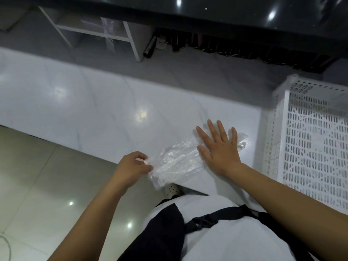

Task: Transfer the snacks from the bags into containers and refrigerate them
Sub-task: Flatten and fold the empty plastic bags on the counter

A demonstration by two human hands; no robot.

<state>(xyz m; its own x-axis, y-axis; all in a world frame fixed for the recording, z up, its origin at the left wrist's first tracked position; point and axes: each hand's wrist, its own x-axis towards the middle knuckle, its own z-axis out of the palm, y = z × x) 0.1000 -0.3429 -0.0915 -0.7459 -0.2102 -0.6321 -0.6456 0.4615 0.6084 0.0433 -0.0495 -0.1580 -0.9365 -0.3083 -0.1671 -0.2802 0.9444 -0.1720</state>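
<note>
- On the near edge of the white marble counter (94,102) lies a clear plastic bag (175,162), flattened and crinkled, with its left end hanging just past the counter's edge.
- The right hand (218,147) lies flat on the bag's right part, palm down, fingers straight and spread, pressing the plastic to the counter.
- A bit of the bag's plastic shows beyond the right fingertips (211,125), toward the counter's right end.
- The left hand (131,166) is off the counter's edge, over the floor, and pinches the bag's left end between thumb and curled fingers.
- The bag looks see-through with nothing plainly inside; whether any snack remains in it I cannot tell.
- Just right of the counter's end stands a white perforated crate (310,147), close to the right forearm.
- Beyond the counter is a grey floor strip with a white shelf frame (130,40) and a row of dark bottles (226,48) under a black glossy surface (226,10).
- Below the bag, a white perforated shoe (172,190) peeks out on the beige tiled floor (37,176).
</note>
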